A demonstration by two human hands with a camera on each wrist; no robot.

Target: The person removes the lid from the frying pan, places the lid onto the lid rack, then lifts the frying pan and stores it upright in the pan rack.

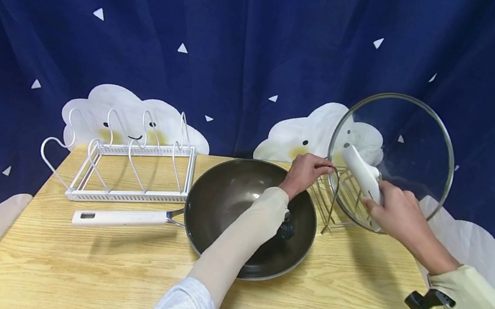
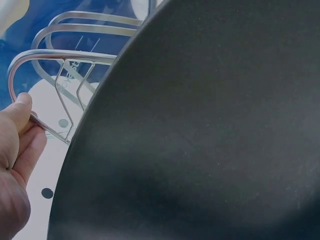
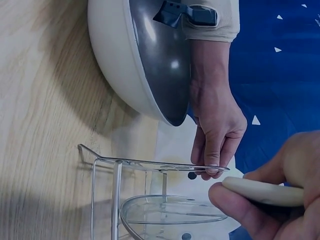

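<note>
Fingers of the right hand (image 3: 280, 200) curl round the white handle (image 3: 265, 192) of the glass lid (image 1: 390, 162), holding it tilted with its lower rim down among the wires of the metal rack (image 1: 334, 199). Only the right wrist view shows that rim (image 3: 170, 210) sitting inside the rack (image 3: 150, 165), while the left hand (image 3: 217, 125) pinches the rack's top wire between thumb and fingers. From the left wrist, that thumb (image 2: 17, 112) presses the wire loop (image 2: 45, 125) just beside the dark wok (image 2: 200, 130). On the wooden table (image 1: 349, 308), the wok (image 1: 250, 216) holds nothing visible; a white rack (image 1: 131, 164) stands well apart at the left.
</note>
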